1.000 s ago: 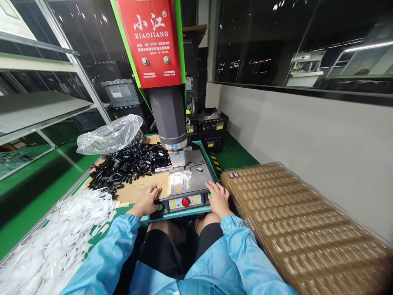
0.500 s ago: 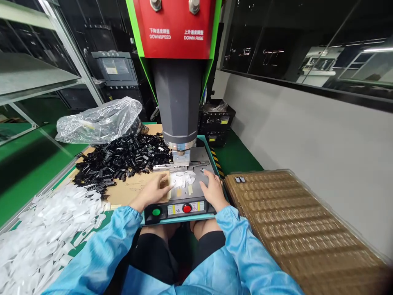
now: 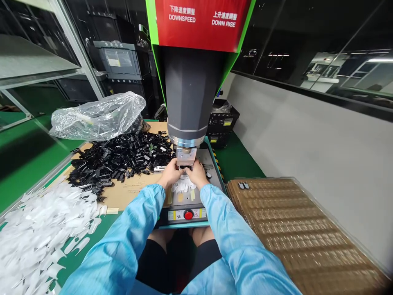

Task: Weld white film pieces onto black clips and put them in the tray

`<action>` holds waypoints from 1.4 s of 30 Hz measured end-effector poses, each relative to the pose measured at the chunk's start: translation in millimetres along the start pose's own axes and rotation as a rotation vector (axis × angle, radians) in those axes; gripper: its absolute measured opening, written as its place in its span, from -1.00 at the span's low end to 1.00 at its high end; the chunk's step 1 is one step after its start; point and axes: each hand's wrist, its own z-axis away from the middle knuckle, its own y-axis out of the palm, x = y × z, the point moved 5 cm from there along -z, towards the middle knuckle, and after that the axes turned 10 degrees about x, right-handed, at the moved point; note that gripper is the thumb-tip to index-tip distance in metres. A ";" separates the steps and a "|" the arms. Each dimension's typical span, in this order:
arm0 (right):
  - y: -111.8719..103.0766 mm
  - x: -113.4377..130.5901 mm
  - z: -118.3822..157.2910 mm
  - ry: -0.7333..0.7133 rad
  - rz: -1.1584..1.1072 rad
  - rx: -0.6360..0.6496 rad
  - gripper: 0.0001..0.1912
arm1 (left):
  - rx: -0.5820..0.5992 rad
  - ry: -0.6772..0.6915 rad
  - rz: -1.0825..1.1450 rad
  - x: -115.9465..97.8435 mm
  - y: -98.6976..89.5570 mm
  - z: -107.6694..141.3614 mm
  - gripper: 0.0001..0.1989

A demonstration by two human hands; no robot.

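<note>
Directly beneath the metal head (image 3: 186, 155) of a press, my left hand (image 3: 172, 174) and my right hand (image 3: 198, 175) meet at the fixture. Both have their fingers bent in and thumbs close together. Something small and dark shows between the fingertips; its kind is hidden by the hands and the head. Just in front of the hands, loose white plastic pieces (image 3: 183, 185) lie on the grey machine base (image 3: 184, 202). A small grey-and-black part (image 3: 208, 175) rests to the right of my right hand.
Left are a heap of black plastic parts (image 3: 123, 157) on cardboard and a pile of white pieces (image 3: 46, 229). A clear plastic bag (image 3: 101, 116) lies behind. To the right stand stacked brown trays (image 3: 276, 229) bearing two grey parts (image 3: 243, 185). A red button (image 3: 188, 214) sits in front.
Both hands have moved forward and inward, from either side of the white pieces to the fixture under the press head. The camera view has also shifted.
</note>
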 end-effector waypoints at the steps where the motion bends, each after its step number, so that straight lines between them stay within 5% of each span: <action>1: -0.4 1.4 -1.4 0.003 -0.019 -0.001 -0.47 | 0.014 0.009 0.034 -0.1 0.4 -1.6 -0.45; 6: -3.8 4.6 -2.2 0.031 -0.185 -0.012 -0.64 | 0.048 0.029 0.105 -1.6 2.5 1.6 -0.57; 10: 0.0 -3.3 18.7 0.009 -0.442 -0.042 -0.69 | 0.028 0.010 0.137 0.0 5.3 26.0 -0.46; 18: 18.1 -6.3 129.5 -0.085 -0.899 -0.052 -0.61 | 0.142 0.004 0.504 -2.4 33.2 134.5 -0.39; 24: 25.2 1.4 186.5 -0.093 -0.954 -0.050 -0.69 | 0.182 -0.002 0.606 0.3 50.6 190.9 -0.54; 42: 32.3 -9.3 214.9 -0.081 -0.930 -0.058 -0.68 | 0.223 -0.017 0.661 10.7 61.3 208.3 -0.58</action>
